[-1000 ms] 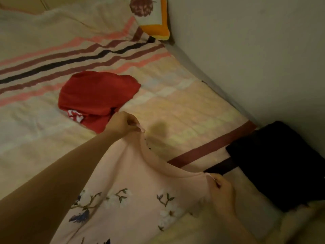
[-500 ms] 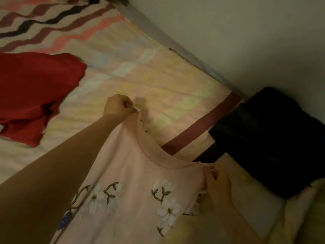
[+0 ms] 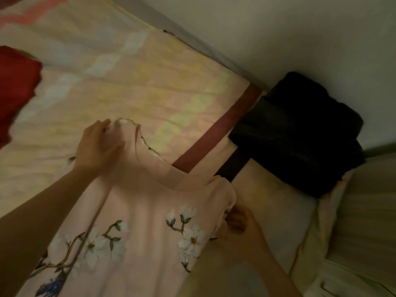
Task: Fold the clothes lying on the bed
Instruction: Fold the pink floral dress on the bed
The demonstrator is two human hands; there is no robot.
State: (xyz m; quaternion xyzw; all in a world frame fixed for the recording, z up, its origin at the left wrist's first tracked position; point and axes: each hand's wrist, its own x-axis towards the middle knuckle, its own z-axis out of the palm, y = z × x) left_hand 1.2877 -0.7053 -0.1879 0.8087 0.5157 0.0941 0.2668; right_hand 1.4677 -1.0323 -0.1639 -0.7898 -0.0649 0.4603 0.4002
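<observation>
A pale pink top [image 3: 145, 213] printed with white flowers is spread in front of me on the striped bed [image 3: 132, 86], neckline facing away. My left hand [image 3: 96, 146] grips its left shoulder, fingers curled round the fabric edge. My right hand [image 3: 237, 228] pinches the right shoulder and sleeve edge. A red garment [image 3: 15, 82] lies crumpled at the left edge of the view.
A folded black garment [image 3: 300, 133] sits in the corner by the wall [image 3: 278, 28]. A pale cream blanket or pillow [image 3: 360, 221] lies to the right. The bedsheet has a dark red band [image 3: 216, 133] beside the black pile.
The view has swung right and down. Both hands have lowered the pink top toward the bed; my right hand has slid from the shoulder tip down to the sleeve edge.
</observation>
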